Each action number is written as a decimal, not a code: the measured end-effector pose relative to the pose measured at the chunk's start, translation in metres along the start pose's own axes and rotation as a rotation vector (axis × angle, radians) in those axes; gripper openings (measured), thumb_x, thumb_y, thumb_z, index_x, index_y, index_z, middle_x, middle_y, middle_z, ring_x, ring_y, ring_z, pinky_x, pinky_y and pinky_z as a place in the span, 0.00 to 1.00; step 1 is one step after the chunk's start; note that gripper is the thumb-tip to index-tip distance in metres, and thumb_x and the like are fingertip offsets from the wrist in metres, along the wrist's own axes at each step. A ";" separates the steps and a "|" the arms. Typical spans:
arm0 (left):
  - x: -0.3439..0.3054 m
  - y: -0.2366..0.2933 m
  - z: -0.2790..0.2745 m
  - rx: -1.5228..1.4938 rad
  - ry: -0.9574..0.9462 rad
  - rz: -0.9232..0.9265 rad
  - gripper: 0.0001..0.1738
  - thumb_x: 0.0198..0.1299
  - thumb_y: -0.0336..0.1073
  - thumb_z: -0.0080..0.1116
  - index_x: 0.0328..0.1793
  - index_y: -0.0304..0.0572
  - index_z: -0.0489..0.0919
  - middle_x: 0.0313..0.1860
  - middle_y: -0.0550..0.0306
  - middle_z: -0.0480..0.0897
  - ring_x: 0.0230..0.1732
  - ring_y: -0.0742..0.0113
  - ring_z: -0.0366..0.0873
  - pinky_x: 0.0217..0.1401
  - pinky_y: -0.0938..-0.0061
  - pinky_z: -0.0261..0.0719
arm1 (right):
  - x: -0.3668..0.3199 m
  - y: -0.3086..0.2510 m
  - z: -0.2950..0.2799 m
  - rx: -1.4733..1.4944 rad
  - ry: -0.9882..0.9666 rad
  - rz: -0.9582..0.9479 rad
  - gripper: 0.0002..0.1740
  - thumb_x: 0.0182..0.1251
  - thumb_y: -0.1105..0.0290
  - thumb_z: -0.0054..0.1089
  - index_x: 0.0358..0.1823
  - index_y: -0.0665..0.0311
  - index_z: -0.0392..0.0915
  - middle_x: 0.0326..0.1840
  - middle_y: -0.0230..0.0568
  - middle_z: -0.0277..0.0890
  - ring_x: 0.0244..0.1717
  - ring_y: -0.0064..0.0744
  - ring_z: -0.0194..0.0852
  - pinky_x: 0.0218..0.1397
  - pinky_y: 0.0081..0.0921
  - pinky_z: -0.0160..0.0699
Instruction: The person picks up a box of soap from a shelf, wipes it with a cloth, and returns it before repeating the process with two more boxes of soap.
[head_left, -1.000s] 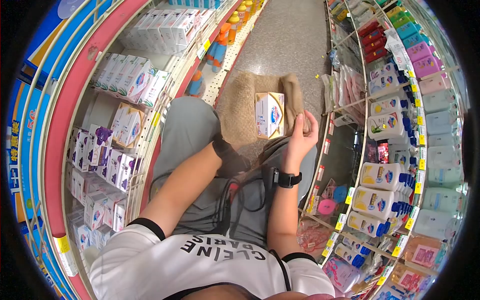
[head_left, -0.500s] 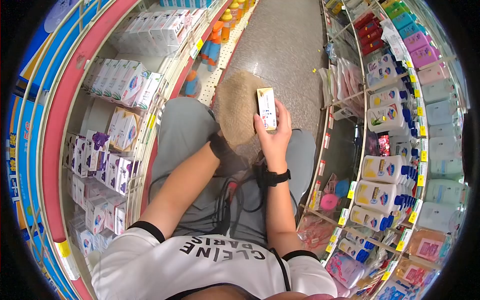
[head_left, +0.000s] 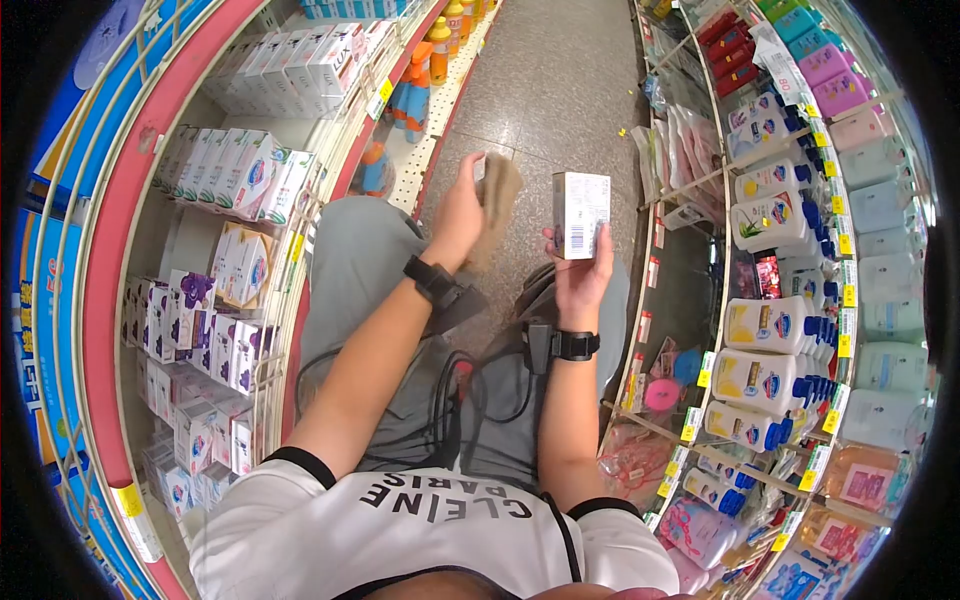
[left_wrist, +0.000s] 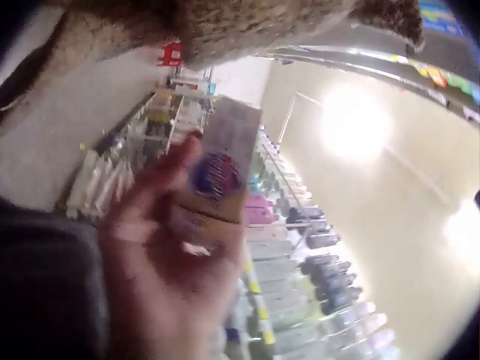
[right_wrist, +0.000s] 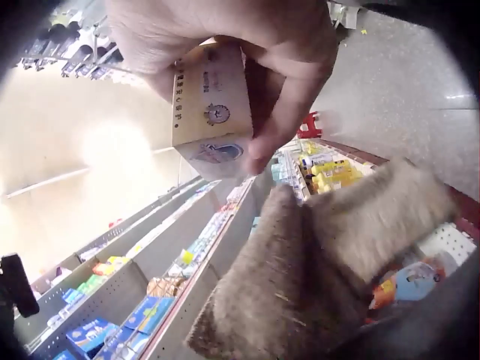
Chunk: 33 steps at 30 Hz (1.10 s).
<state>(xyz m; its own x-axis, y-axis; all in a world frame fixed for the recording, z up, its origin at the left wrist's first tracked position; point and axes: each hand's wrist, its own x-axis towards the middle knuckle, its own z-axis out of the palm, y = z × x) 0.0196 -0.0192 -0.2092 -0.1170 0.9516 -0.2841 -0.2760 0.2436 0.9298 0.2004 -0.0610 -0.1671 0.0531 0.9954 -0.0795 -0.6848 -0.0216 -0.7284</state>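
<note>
In the head view my right hand (head_left: 583,285) grips a small white soap box (head_left: 583,215) over the aisle floor, its barcode side facing up. The right wrist view has fingers curled round the box (right_wrist: 214,105), a printed logo on its end. To the left, my left hand (head_left: 460,215) holds a fuzzy brown cloth (head_left: 500,200), which hangs along the palm side. That cloth (right_wrist: 300,277) is bunched and folded below the box in the right wrist view. Across the top of the left wrist view the cloth (left_wrist: 255,30) covers the left fingers.
Shelves of boxed soap (head_left: 240,170) rise close on the left, with orange spray bottles (head_left: 412,95) farther along. Rows of pump bottles (head_left: 765,320) line the right shelf. Grey-trousered knees (head_left: 365,260) flank the hands. Dark cables (head_left: 425,410) lie across the lap.
My right hand went from the cloth's edge to the soap box, lifted it off, moved it right and turned it barcode up. The left hand emerged from beneath the cloth, now bunched and narrower.
</note>
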 end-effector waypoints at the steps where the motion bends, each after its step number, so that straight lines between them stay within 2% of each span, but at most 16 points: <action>1: -0.027 0.028 0.012 0.497 0.097 0.151 0.28 0.53 0.38 0.56 0.62 0.52 0.67 0.43 0.46 0.77 0.44 0.52 0.77 0.43 0.59 0.74 | 0.000 -0.002 0.000 -0.054 0.008 -0.034 0.20 0.68 0.59 0.50 0.55 0.64 0.67 0.46 0.46 0.76 0.36 0.42 0.81 0.32 0.25 0.81; 2: -0.041 0.044 0.019 0.994 0.193 0.302 0.30 0.50 0.34 0.58 0.62 0.53 0.67 0.41 0.45 0.77 0.44 0.49 0.77 0.43 0.58 0.74 | 0.000 -0.004 0.000 -0.108 0.017 -0.069 0.20 0.68 0.60 0.50 0.55 0.64 0.67 0.46 0.45 0.76 0.36 0.43 0.81 0.32 0.25 0.81; 3: -0.038 0.040 0.021 1.018 0.201 0.273 0.32 0.45 0.31 0.59 0.61 0.58 0.70 0.43 0.45 0.78 0.47 0.46 0.77 0.48 0.58 0.74 | -0.003 -0.009 0.007 -0.109 0.002 -0.045 0.18 0.66 0.64 0.53 0.54 0.65 0.66 0.44 0.41 0.77 0.37 0.37 0.81 0.35 0.26 0.81; 6: -0.027 0.011 0.018 0.887 0.057 0.512 0.35 0.47 0.29 0.56 0.66 0.52 0.66 0.41 0.42 0.78 0.44 0.43 0.77 0.47 0.57 0.75 | -0.004 -0.005 0.005 -0.179 0.021 -0.039 0.19 0.65 0.65 0.54 0.53 0.65 0.66 0.43 0.40 0.76 0.37 0.34 0.81 0.36 0.24 0.80; 9: -0.008 0.003 0.016 0.565 -0.262 0.516 0.26 0.52 0.31 0.56 0.60 0.41 0.72 0.43 0.44 0.80 0.46 0.54 0.79 0.50 0.65 0.75 | -0.002 0.005 0.004 -0.217 0.076 -0.070 0.16 0.64 0.67 0.56 0.50 0.67 0.69 0.42 0.37 0.77 0.36 0.28 0.79 0.37 0.22 0.79; 12: -0.020 0.020 0.026 0.155 -0.314 0.109 0.23 0.59 0.36 0.57 0.59 0.33 0.74 0.51 0.52 0.79 0.52 0.67 0.76 0.55 0.76 0.71 | -0.001 0.011 0.004 -0.222 0.072 -0.067 0.15 0.64 0.68 0.58 0.49 0.68 0.72 0.42 0.35 0.77 0.36 0.22 0.77 0.37 0.20 0.79; 15: -0.033 0.038 0.032 -0.126 -0.383 0.045 0.22 0.61 0.41 0.58 0.54 0.31 0.76 0.46 0.57 0.81 0.48 0.72 0.76 0.53 0.76 0.72 | -0.002 0.017 0.004 -0.251 0.053 -0.037 0.16 0.64 0.68 0.58 0.50 0.69 0.72 0.42 0.33 0.77 0.36 0.18 0.77 0.34 0.16 0.79; 18: -0.043 0.037 0.036 -0.085 -0.356 0.031 0.19 0.60 0.40 0.59 0.51 0.32 0.78 0.44 0.56 0.81 0.44 0.73 0.78 0.48 0.78 0.74 | -0.004 0.019 0.006 -0.222 -0.021 0.030 0.16 0.64 0.67 0.58 0.50 0.69 0.73 0.41 0.33 0.77 0.36 0.18 0.76 0.33 0.15 0.78; 19: -0.043 0.036 0.036 -0.108 -0.334 0.018 0.19 0.60 0.40 0.59 0.50 0.31 0.78 0.43 0.55 0.81 0.43 0.73 0.78 0.47 0.78 0.75 | -0.004 0.020 0.004 -0.235 -0.023 0.054 0.19 0.65 0.67 0.58 0.53 0.71 0.72 0.42 0.36 0.77 0.38 0.20 0.77 0.37 0.15 0.77; 22: -0.042 0.033 0.035 -0.158 -0.271 0.006 0.19 0.58 0.40 0.61 0.48 0.31 0.78 0.42 0.55 0.82 0.40 0.74 0.79 0.43 0.79 0.76 | 0.001 0.034 0.009 -0.410 0.070 -0.213 0.21 0.64 0.68 0.59 0.54 0.74 0.71 0.44 0.39 0.78 0.40 0.21 0.76 0.41 0.17 0.76; 25: -0.041 0.032 0.035 -0.161 -0.225 0.037 0.18 0.57 0.39 0.62 0.47 0.30 0.78 0.41 0.54 0.82 0.40 0.73 0.80 0.42 0.79 0.77 | -0.004 0.027 0.016 -0.636 0.091 -0.239 0.22 0.62 0.71 0.61 0.54 0.76 0.72 0.46 0.41 0.78 0.42 0.22 0.75 0.44 0.18 0.74; 33: -0.040 0.031 0.034 -0.130 -0.168 0.086 0.16 0.55 0.37 0.63 0.45 0.33 0.80 0.40 0.56 0.83 0.40 0.74 0.80 0.43 0.78 0.76 | -0.002 0.028 0.011 -0.583 0.056 -0.220 0.20 0.59 0.74 0.64 0.52 0.76 0.75 0.46 0.41 0.78 0.43 0.21 0.75 0.45 0.17 0.74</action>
<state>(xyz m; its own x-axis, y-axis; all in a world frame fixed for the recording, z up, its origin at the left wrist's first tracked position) 0.0486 -0.0437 -0.1612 0.0121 0.9883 -0.1522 -0.3937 0.1446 0.9078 0.1729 -0.0624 -0.1799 0.1968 0.9763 0.0904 -0.1452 0.1202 -0.9821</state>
